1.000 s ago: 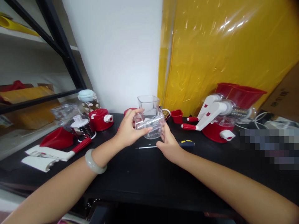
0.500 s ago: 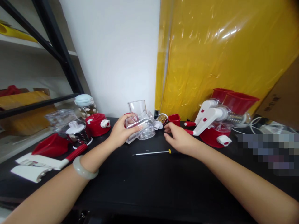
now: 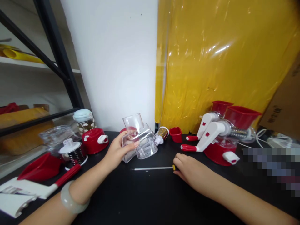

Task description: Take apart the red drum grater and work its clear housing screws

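My left hand (image 3: 117,151) is closed around a clear plastic grater housing (image 3: 138,137), which rests tilted on the black table (image 3: 140,200). A pale green bangle (image 3: 70,201) sits on that wrist. My right hand (image 3: 189,170) lies curled over the handle of a screwdriver (image 3: 154,168) on the table. The thin metal shaft sticks out to the left and a bit of yellow handle shows at my fingers. I cannot see whether the fingers grip the handle or only cover it.
An assembled red and white rotary grater (image 3: 220,140) stands at the right with a small red cup (image 3: 175,134) and a metal drum (image 3: 162,133) beside it. Left lie a red base (image 3: 93,143), a drum blade (image 3: 72,154), red and white parts, a jar (image 3: 83,120). Shelving stands behind.
My left hand lowered the clear housing onto the table. My right hand let go of it and came down onto the screwdriver handle. The camera tilted upward.
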Tool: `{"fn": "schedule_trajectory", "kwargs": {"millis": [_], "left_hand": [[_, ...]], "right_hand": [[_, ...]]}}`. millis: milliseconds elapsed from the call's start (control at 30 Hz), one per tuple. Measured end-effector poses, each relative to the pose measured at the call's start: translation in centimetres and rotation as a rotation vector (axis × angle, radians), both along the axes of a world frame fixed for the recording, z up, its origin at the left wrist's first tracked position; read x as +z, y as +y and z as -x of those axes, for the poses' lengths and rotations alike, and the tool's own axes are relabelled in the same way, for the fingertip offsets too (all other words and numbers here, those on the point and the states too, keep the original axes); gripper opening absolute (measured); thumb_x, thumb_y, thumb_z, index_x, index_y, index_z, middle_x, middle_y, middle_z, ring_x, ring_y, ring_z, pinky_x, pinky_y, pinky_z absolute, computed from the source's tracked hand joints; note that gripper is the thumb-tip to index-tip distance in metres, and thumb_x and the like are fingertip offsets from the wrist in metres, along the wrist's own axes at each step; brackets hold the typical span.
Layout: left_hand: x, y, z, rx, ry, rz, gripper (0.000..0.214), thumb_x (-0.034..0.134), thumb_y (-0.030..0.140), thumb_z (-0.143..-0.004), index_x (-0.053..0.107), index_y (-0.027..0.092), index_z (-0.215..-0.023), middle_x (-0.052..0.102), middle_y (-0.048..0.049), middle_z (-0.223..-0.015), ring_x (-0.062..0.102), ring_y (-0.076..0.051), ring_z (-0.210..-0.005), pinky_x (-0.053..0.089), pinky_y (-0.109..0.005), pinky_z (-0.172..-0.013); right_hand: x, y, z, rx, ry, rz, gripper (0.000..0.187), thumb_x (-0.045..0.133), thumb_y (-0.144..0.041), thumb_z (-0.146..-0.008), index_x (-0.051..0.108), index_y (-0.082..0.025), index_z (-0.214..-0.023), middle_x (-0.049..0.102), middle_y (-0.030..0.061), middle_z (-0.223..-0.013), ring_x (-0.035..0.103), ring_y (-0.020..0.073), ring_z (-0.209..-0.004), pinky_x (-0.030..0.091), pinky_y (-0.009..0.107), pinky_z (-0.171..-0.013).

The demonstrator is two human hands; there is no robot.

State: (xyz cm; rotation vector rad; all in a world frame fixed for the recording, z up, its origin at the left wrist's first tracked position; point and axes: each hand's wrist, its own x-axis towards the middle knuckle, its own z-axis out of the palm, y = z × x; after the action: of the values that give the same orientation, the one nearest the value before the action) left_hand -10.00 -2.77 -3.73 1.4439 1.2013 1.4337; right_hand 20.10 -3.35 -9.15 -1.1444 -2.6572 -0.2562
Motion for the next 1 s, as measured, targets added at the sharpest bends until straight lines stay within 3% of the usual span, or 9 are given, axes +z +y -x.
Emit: {"fn": "schedule_trajectory", "kwargs": {"millis": [100,233,433,600,800,1000], "left_hand": [[0.0,0.3,0.5,-0.016,-0.183,0.049,0.066,0.091,0.050,-0.060,0.071,0.021,-0.116,0.074,-0.0075,-0.107,0.068,-0.027,-0.097,0.057,-0.033,-0.074],[-0.2,0.8,0.7,-0.080,-0.399,0.126,0.064,0.086,0.055,-0.062,0.072,0.018,-0.112,0.074,-0.0072,-0.101,0.070,-0.025,-0.090,0.060,-0.035,-0.074],[-0.8,0.5,-0.2,-0.193,-0.486,0.190,0.057,0.073,0.061,-0.076,0.072,0.016,-0.112,0.077,-0.0096,-0.100,0.072,-0.021,-0.075,0.061,-0.032,-0.068],[-1.3,0.2,-0.4,-0.304,-0.530,0.252,0.062,0.064,0.067,-0.082,0.073,0.012,-0.107,0.079,-0.0149,-0.094,0.077,-0.026,-0.076,0.064,-0.034,-0.072],[-1.9,0.7,0.4,-0.522,-0.530,0.289,0.074,0.068,0.075,-0.076,0.071,0.010,-0.111,0.080,-0.0167,-0.096,0.079,-0.031,-0.081,0.064,-0.033,-0.072],[-2.3,0.7,0.7,-0.640,-0.545,0.291,0.073,0.058,0.074,-0.086,0.067,0.009,-0.118,0.080,-0.0164,-0.099,0.079,-0.032,-0.089,0.064,-0.034,-0.076]], "right_hand": [[0.2,0.2,-0.9,-0.004,0.058,-0.078,0.010,0.068,-0.021,-0.091,0.058,-0.021,-0.092,0.070,0.0033,-0.089,0.072,0.0211,-0.076,0.055,0.032,-0.065],[-0.2,0.8,-2.5,0.053,0.165,-0.230,0.012,0.064,-0.020,-0.093,0.055,-0.020,-0.101,0.072,0.0035,-0.085,0.074,0.0207,-0.071,0.057,0.031,-0.062],[0.0,0.7,-3.9,0.043,0.319,-0.489,0.026,0.042,-0.040,-0.105,0.051,-0.018,-0.114,0.078,0.0103,-0.087,0.078,0.0236,-0.070,0.059,0.032,-0.059],[0.6,0.2,-4.0,-0.026,0.412,-0.457,0.026,0.042,-0.043,-0.105,0.052,-0.020,-0.111,0.077,0.0057,-0.077,0.076,0.0215,-0.061,0.057,0.030,-0.052],[0.8,0.2,-4.1,-0.029,0.476,-0.458,0.023,0.044,-0.039,-0.105,0.053,-0.021,-0.114,0.079,0.0074,-0.087,0.078,0.0208,-0.070,0.060,0.028,-0.059],[0.7,0.2,-4.1,-0.022,0.492,-0.427,0.021,0.046,-0.037,-0.104,0.054,-0.021,-0.116,0.080,0.0071,-0.090,0.078,0.0207,-0.072,0.060,0.029,-0.060]]}}
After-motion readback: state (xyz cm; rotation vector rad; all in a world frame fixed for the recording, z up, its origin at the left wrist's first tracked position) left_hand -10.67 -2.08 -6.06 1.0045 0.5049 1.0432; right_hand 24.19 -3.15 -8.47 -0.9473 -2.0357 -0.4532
